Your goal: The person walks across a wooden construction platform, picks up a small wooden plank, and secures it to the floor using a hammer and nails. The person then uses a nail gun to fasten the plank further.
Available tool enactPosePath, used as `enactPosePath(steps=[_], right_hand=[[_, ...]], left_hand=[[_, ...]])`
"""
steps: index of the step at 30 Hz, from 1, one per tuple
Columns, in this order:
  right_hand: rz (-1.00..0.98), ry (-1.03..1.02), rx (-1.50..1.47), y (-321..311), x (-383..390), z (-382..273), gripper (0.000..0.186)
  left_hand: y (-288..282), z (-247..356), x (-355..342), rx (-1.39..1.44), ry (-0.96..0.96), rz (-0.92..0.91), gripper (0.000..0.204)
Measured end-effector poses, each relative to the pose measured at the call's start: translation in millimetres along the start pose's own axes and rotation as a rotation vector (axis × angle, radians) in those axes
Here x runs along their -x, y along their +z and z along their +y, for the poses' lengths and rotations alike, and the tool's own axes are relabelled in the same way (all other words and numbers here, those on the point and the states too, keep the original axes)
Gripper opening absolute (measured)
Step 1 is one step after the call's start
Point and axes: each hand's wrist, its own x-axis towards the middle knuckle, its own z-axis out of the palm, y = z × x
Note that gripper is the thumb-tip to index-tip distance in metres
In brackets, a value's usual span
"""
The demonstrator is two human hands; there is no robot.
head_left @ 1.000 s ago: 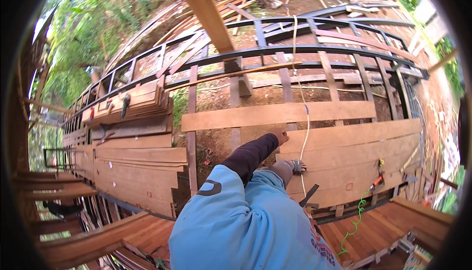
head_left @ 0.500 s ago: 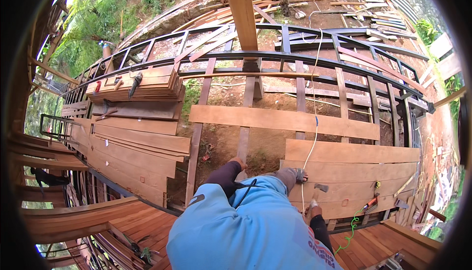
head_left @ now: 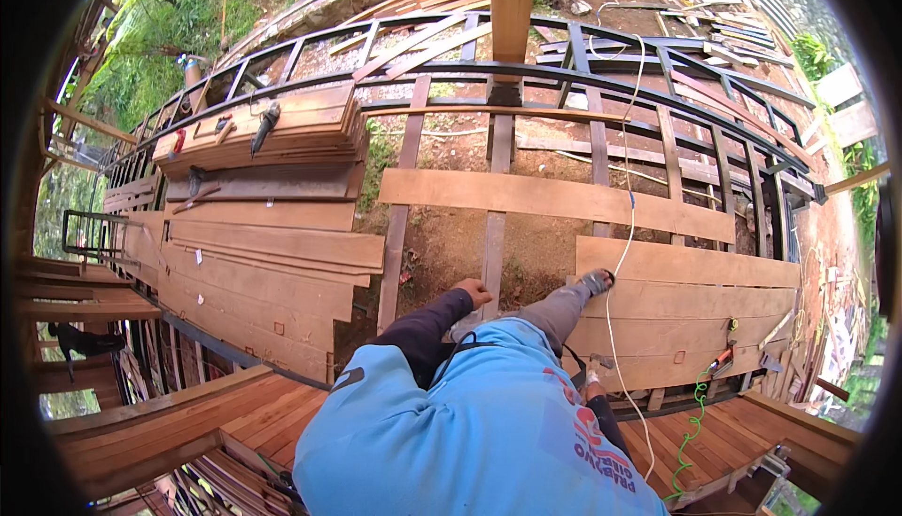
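Note:
My left hand (head_left: 475, 291) hangs over a dark floor joist (head_left: 495, 251), its fingers loosely bent, with nothing visible in them. Low beside my leg, my right hand (head_left: 593, 390) is closed on a hammer (head_left: 602, 362), whose grey head shows above the fist; part of its handle is hidden. My sandalled foot (head_left: 598, 281) stands at the left end of the laid brown boards (head_left: 695, 304). Beyond, a single loose board (head_left: 554, 198) lies across several joists. A white cord (head_left: 615, 314) runs over the boards past my foot.
Bare soil shows between joists (head_left: 395, 258). At left, a board stack (head_left: 272, 135) carries a power tool (head_left: 265, 129). A wooden post (head_left: 511, 8) rises ahead. To the right lie a tape measure (head_left: 733, 324), an orange-handled tool (head_left: 722, 360) and a green coiled hose (head_left: 698, 408).
My body leans and the view has shifted, so the scene sits differently in it. My left arm reaches further forward over the joist. The hammer remains in my right hand, now partly hidden.

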Motion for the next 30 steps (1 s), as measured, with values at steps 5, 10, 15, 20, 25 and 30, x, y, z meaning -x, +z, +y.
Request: enactPosePath(steps=[5,10,15,20,25,30], right_hand=[[-0.136,-0.263,0.579,27.7,10.5,38.4,0.029],[-0.377,-0.285,0.825,34.3,18.9,0.5,0.068],[-0.376,-0.399,0.822,40.7,-11.8,-81.2,0.058],[-0.343,0.244,0.080,83.1,44.6,-220.0,0.046],[-0.125,0.269,0.366,112.1,-71.0,-257.8,0.071],[-0.128,-0.405,0.825,253.4,-71.5,-401.0,0.069]], left_hand=[[-35.8,-116.7,64.7,0.314,-0.325,0.363,0.037],[-36.2,-178.6,148.3,0.386,-0.500,0.505,0.034],[-41.2,-218.5,175.3,0.485,-0.479,0.568,0.031],[-69.0,-252.2,226.5,0.173,-0.640,0.543,0.028],[-134.5,-319.0,235.4,1.041,-0.466,0.651,0.025],[-190.8,-449.7,310.5,1.163,-0.608,0.842,0.027]])
